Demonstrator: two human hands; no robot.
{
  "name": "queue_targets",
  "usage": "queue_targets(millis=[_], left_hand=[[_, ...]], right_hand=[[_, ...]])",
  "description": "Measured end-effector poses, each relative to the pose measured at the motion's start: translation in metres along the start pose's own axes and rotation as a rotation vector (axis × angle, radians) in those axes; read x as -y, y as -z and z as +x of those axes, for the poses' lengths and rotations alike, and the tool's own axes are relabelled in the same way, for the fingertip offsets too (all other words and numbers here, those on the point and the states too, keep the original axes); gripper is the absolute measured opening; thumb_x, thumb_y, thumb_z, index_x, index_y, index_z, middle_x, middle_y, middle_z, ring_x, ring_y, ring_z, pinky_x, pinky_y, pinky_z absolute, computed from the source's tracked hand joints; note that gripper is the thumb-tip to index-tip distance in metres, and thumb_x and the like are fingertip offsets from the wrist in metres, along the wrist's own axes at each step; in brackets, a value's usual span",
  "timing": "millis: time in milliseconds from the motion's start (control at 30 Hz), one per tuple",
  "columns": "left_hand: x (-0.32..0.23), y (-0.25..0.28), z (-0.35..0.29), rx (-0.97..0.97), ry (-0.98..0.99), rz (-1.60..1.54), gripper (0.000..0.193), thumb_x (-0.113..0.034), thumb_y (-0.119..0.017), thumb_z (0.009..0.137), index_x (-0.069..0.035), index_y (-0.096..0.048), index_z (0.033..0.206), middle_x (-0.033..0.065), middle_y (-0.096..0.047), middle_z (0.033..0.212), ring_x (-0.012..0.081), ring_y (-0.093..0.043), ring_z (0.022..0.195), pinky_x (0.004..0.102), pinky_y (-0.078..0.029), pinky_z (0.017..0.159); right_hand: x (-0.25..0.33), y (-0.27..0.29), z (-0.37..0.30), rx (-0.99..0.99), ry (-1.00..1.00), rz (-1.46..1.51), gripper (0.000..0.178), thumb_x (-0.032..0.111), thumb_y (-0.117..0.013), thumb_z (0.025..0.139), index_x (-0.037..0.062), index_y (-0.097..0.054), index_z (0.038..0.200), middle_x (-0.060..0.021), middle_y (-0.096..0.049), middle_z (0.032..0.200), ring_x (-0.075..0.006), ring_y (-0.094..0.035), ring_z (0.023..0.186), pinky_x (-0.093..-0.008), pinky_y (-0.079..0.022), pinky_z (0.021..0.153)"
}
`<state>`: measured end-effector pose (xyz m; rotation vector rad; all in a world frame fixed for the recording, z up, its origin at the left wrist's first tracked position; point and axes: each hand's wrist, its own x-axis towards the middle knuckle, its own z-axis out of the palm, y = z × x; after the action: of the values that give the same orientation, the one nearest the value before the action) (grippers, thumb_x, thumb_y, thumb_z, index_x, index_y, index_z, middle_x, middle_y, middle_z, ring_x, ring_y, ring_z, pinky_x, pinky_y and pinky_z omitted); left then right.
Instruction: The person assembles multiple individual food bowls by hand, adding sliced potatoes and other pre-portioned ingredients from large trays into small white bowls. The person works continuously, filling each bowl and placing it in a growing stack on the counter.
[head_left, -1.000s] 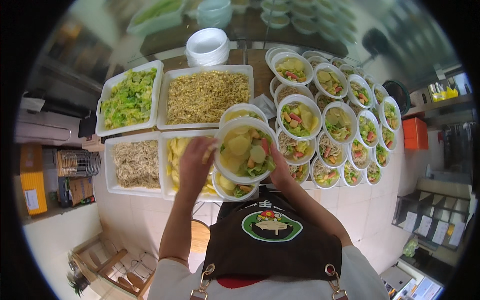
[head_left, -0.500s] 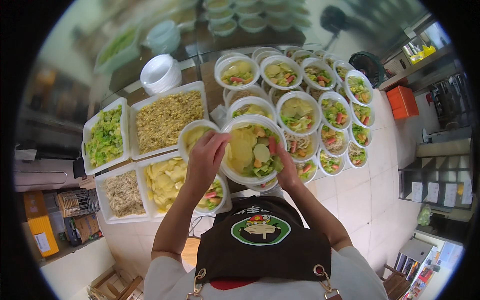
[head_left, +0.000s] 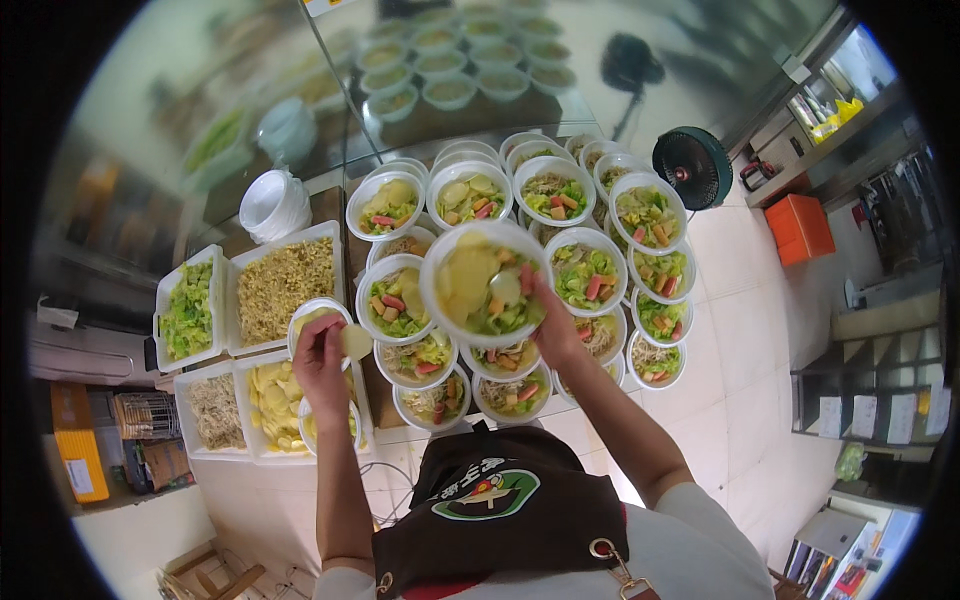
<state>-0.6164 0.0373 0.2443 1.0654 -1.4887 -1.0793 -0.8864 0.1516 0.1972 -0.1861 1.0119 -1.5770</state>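
My right hand (head_left: 556,325) grips the right rim of a white bowl of salad (head_left: 480,290), holding it raised over the other bowls. In it lie pale yellow round slices, lettuce, croutons and pink pieces, slightly blurred. My left hand (head_left: 320,360) is closed in a pinch on a thin pale yellow slice (head_left: 356,342). Beneath that hand are a white bowl (head_left: 318,306) and a tray of yellow slices (head_left: 272,398). A second bowl (head_left: 352,436), partly hidden by my left forearm, sits at this tray's right side.
Several filled salad bowls (head_left: 586,272) stand in stacked rows across the table. White trays at the left hold chopped lettuce (head_left: 190,312), a yellow-brown crumbly mix (head_left: 285,290) and pale shreds (head_left: 216,410). Behind them rises a stack of bowls (head_left: 275,205). A dark fan (head_left: 690,168) stands at the far right.
My left hand has left the held bowl's rim and moved left, and now pinches a slice. My right hand alone carries the bowl, farther out over the others. The whole view has shifted.
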Motion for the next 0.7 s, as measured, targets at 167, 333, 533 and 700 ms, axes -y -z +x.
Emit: queue_targets(millis=[167, 333, 533, 700], left_hand=[[0.063, 0.099, -0.002, -0.240, 0.116, 0.296, 0.015, -0.008, -0.052, 0.089, -0.001, -0.062, 0.098, 0.0027, -0.062, 0.089, 0.0089, -0.055, 0.077, 0.0224, -0.043, 0.064], [0.144, 0.217, -0.001, -0.388, 0.209, 0.504, 0.017, -0.008, -0.055, 0.085, 0.000, -0.063, 0.098, 0.0065, -0.064, 0.086, 0.0114, -0.057, 0.073, 0.0240, -0.046, 0.062], [0.234, 0.313, -0.026, -0.119, 0.338, 1.166, 0.023, -0.012, -0.060, 0.081, -0.006, -0.061, 0.103, 0.0139, -0.063, 0.096, 0.0260, -0.059, 0.091, 0.0386, -0.048, 0.079], [0.011, 0.099, 0.053, 0.517, 0.222, 0.284, 0.036, -0.007, -0.054, 0.088, -0.005, -0.047, 0.123, 0.0053, -0.050, 0.121, 0.0180, -0.051, 0.106, 0.0307, -0.046, 0.083]], right_hand=[[0.033, 0.038, 0.038, -0.286, 0.080, -0.117, 0.058, 0.047, -0.055, 0.086, 0.0148, -0.042, 0.132, -0.0024, -0.048, 0.128, -0.0186, -0.052, 0.111, -0.0335, -0.045, 0.091], [0.044, 0.061, 0.005, -0.106, 0.184, 0.035, 0.050, 0.038, -0.050, 0.090, 0.0108, -0.040, 0.131, -0.0077, -0.052, 0.123, -0.0221, -0.054, 0.109, -0.0370, -0.050, 0.087], [0.014, 0.090, -0.022, -0.197, 0.220, 0.072, 0.052, 0.042, -0.041, 0.094, 0.0129, -0.034, 0.136, -0.0060, -0.041, 0.135, -0.0245, -0.042, 0.122, -0.0427, -0.039, 0.098], [0.011, 0.075, -0.047, -0.277, 0.202, 0.071, 0.052, 0.043, -0.038, 0.095, 0.0143, -0.032, 0.138, -0.0051, -0.039, 0.136, -0.0244, -0.042, 0.123, -0.0420, -0.038, 0.099]])
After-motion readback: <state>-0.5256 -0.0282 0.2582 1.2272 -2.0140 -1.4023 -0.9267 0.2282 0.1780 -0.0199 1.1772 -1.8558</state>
